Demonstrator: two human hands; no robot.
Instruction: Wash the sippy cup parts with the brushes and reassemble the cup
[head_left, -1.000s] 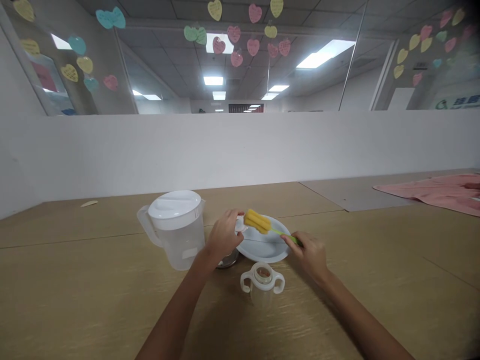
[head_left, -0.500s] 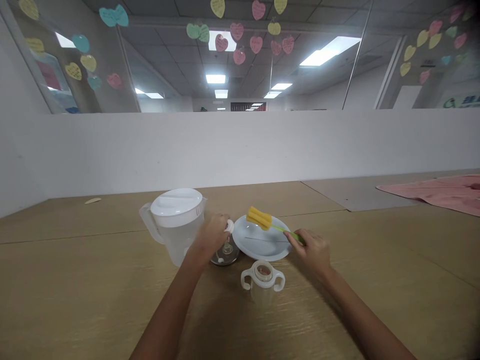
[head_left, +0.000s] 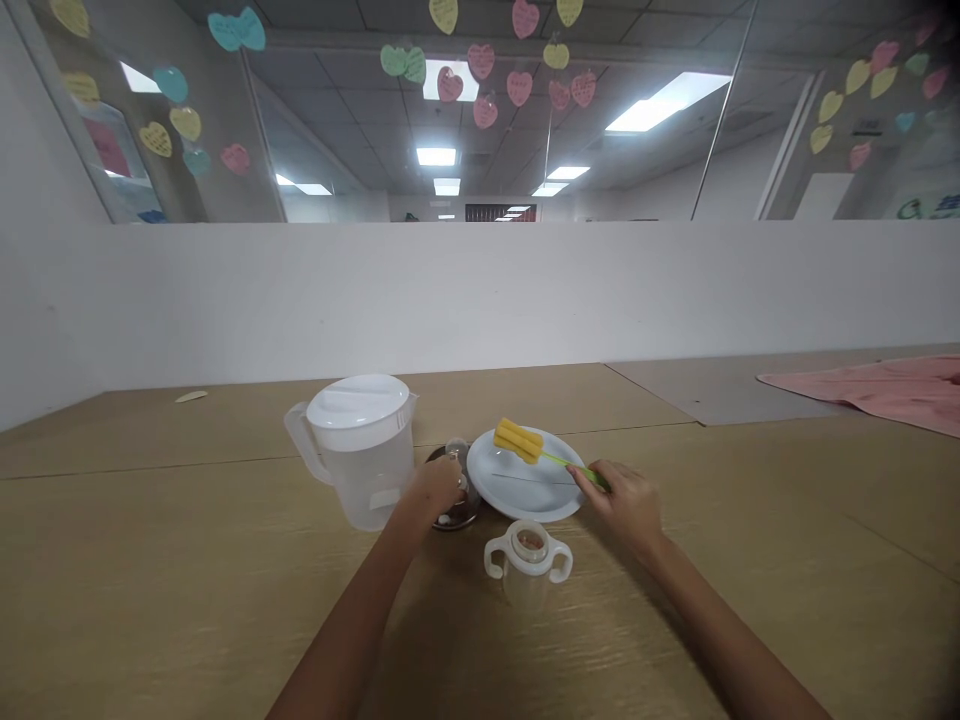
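My right hand [head_left: 624,500] grips the green handle of a bottle brush [head_left: 519,441]. Its yellow sponge head is held over a white oval plate [head_left: 559,500]. My left hand [head_left: 437,486] is low over a round metal dish [head_left: 461,520], fingers closed; what they hold is hidden. Beside the fingertips shows a clear rounded piece [head_left: 455,447], and small clear and white parts lie in the dish. In front of the plate stands a baby bottle [head_left: 527,580], uncapped, with two white handles. A lidded plastic pitcher [head_left: 364,460] is just left of my left hand.
A pink cloth [head_left: 892,388] lies at the far right, near a grey sheet [head_left: 705,385] on the wooden table [head_left: 187,560]. At the far left is a small flat pale piece [head_left: 191,397]. A white wall [head_left: 480,300] with glass above it borders the back.
My left hand has lowered toward the metal dish, and the white ring-shaped part at its fingertips no longer shows there. My right hand holds the brush almost still.
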